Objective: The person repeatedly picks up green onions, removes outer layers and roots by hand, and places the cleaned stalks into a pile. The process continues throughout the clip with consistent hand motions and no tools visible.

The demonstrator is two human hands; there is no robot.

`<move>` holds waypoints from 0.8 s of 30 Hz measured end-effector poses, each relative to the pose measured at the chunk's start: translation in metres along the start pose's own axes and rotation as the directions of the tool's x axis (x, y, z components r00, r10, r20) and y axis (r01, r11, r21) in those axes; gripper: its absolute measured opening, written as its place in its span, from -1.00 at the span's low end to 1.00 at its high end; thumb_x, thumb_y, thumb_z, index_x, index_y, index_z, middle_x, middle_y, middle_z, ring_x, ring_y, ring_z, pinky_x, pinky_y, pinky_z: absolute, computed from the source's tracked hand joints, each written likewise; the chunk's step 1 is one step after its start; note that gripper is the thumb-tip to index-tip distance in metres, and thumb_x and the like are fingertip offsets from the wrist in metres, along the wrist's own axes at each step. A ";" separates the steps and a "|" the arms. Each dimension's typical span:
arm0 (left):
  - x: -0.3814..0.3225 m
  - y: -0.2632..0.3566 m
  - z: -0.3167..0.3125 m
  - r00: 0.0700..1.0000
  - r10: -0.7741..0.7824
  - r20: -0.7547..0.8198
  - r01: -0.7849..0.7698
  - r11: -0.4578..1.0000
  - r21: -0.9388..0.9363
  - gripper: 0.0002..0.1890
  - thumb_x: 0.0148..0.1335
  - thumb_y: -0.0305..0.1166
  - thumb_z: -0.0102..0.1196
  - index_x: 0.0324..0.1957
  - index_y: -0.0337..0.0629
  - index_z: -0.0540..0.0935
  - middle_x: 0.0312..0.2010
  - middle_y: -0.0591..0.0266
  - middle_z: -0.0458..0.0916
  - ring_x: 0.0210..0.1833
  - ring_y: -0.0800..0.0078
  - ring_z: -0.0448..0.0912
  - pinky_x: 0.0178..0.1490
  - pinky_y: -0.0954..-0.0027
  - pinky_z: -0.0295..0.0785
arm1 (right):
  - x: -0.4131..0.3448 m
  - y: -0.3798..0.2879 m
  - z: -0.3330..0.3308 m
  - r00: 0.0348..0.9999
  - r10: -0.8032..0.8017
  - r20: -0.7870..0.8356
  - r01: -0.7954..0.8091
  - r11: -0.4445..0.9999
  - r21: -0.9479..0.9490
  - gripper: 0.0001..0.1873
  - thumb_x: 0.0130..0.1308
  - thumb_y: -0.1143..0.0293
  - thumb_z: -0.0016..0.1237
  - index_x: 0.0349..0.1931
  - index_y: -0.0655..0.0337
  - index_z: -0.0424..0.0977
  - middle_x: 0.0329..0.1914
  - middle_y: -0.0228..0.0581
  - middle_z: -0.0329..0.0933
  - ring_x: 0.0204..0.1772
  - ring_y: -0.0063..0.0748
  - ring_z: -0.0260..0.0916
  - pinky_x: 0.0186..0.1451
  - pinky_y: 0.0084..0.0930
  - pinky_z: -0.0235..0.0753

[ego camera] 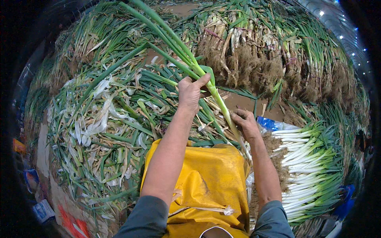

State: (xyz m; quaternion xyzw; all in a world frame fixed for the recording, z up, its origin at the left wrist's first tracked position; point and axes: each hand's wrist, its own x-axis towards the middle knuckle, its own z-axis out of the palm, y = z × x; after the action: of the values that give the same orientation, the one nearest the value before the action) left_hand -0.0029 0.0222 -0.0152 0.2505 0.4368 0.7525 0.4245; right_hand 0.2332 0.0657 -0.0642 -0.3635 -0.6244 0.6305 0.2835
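Observation:
A long green onion [221, 101] with green leaves runs diagonally across the middle of the view, its leaves towards the top left and its pale stalk towards the lower right. My left hand [192, 90] grips it where the leaves meet the stalk. Lower on the pale part, my right hand [245, 123] has its fingers and thumb on the stalk. The root end is partly hidden by my right forearm. Below the hands, a yellow waterproof apron [205, 178] covers my lap. Right of my right forearm lies a neat row of cleaned green onions [303, 166], white stalks with roots facing me.
A large heap of peeled leaves and skins [104, 134] spreads on the left. Unpeeled onion bundles with brown roots [253, 62] stand across the back and right. A blue and white plastic sheet [275, 124] lies behind the cleaned row. Red netting [71, 223] is at the lower left.

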 end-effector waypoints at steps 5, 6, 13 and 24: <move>-0.002 0.003 0.001 1.000 0.029 -0.007 -0.029 0.999 0.037 -0.79 0.26 -0.35 0.37 -0.17 -0.24 0.67 -0.35 0.23 0.71 -0.44 0.49 0.68 -0.43 0.41 0.64 | 0.020 -0.032 0.014 0.980 -0.197 0.017 0.195 0.954 -0.229 -0.68 0.34 0.36 0.19 0.01 0.37 0.62 -0.28 -0.30 0.68 -0.26 -0.53 0.53 -0.12 -0.49 0.54; -0.001 0.001 0.000 0.999 0.044 0.004 -0.044 0.998 0.047 -0.78 0.27 -0.35 0.37 -0.16 -0.25 0.66 -0.36 0.23 0.71 -0.48 0.50 0.66 -0.46 0.44 0.61 | 0.026 -0.035 0.018 0.971 -0.239 -0.010 0.231 0.947 -0.225 -0.67 0.32 0.38 0.23 0.03 0.35 0.63 -0.25 -0.28 0.68 -0.21 -0.54 0.54 -0.07 -0.51 0.54; -0.006 0.006 0.007 0.987 0.030 0.155 -0.035 0.999 0.032 -0.74 0.28 -0.30 0.39 -0.09 -0.18 0.66 -0.31 0.27 0.73 -0.39 0.46 0.70 -0.35 0.36 0.69 | 0.055 -0.089 0.034 0.970 -0.234 0.061 0.242 0.949 -0.203 -0.63 0.25 0.33 0.32 -0.03 0.40 0.64 -0.27 -0.30 0.68 -0.23 -0.54 0.54 -0.10 -0.55 0.50; -0.002 -0.005 0.012 0.980 0.158 -0.124 -0.128 0.967 0.221 -0.84 0.22 -0.44 0.37 -0.28 -0.37 0.72 -0.38 0.24 0.72 -0.39 0.54 0.60 -0.28 0.41 0.48 | 0.047 -0.059 0.067 0.871 -0.430 -0.236 0.423 0.902 -0.084 -0.78 0.30 0.49 0.28 -0.10 0.41 0.66 -0.28 -0.33 0.70 -0.28 -0.65 0.52 -0.20 -0.58 0.52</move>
State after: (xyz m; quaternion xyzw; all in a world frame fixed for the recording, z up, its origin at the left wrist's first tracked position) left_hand 0.0090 0.0273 -0.0135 0.2716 0.5241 0.7462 0.3078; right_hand 0.1460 0.0685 -0.0132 -0.2972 -0.6579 0.4926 0.4860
